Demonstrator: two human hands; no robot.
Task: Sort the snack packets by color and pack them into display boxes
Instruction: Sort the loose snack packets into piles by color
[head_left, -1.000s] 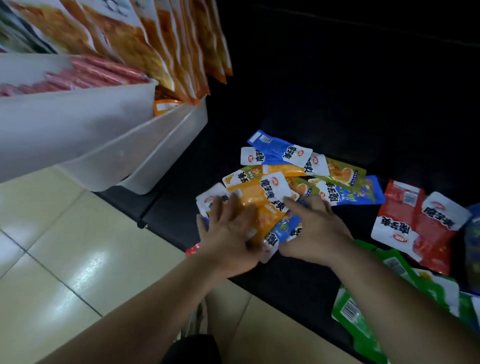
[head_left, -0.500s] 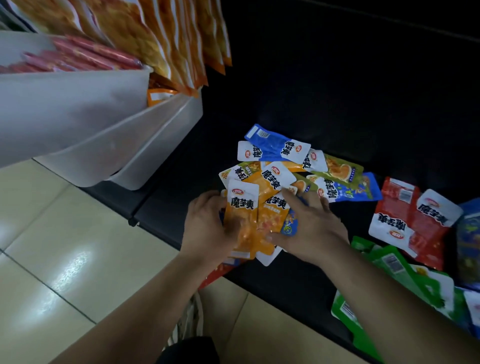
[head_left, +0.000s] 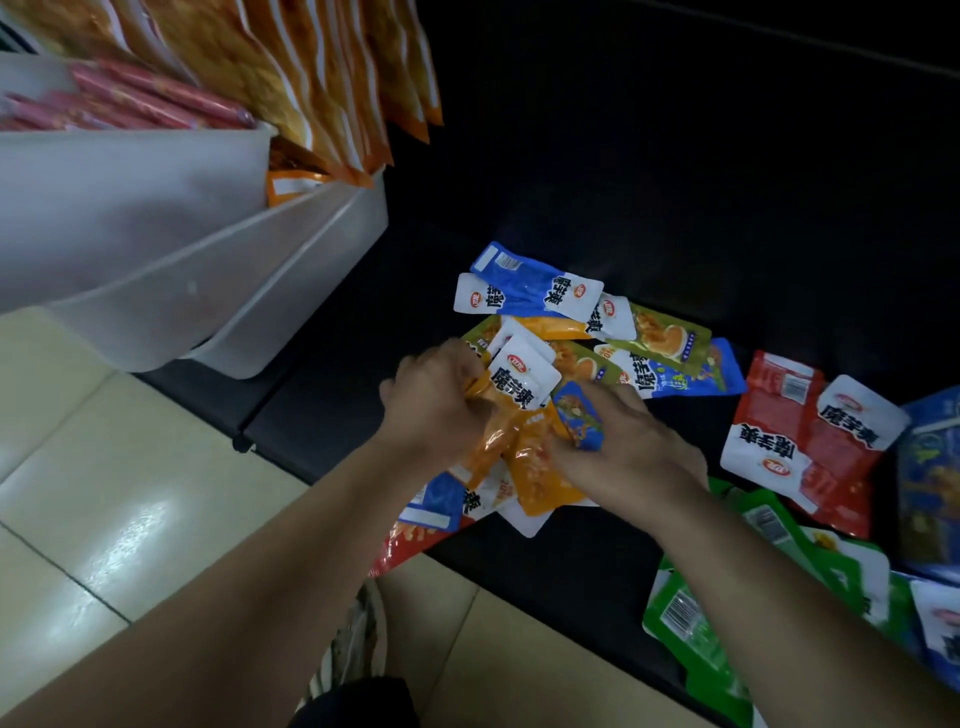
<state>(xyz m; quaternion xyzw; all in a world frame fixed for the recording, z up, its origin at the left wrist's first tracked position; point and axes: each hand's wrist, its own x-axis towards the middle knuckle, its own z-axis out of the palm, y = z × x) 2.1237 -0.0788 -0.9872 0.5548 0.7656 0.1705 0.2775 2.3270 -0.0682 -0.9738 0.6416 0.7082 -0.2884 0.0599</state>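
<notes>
My left grip clamps the glossy orange foil snack packets mid-pile, my right grip at their six-o'clock ends, its hold unclear; I'd square them before carrying to the white plastic display boxes at ten o'clock.

You have glossy cream floor tiles at lower left, large orange bags hanging upper left above red sausage sticks, and a black table spanning the right.

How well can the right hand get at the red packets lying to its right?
Probably yes: the red packets lie mostly uncovered beside the right hand, with nothing between them.
</notes>
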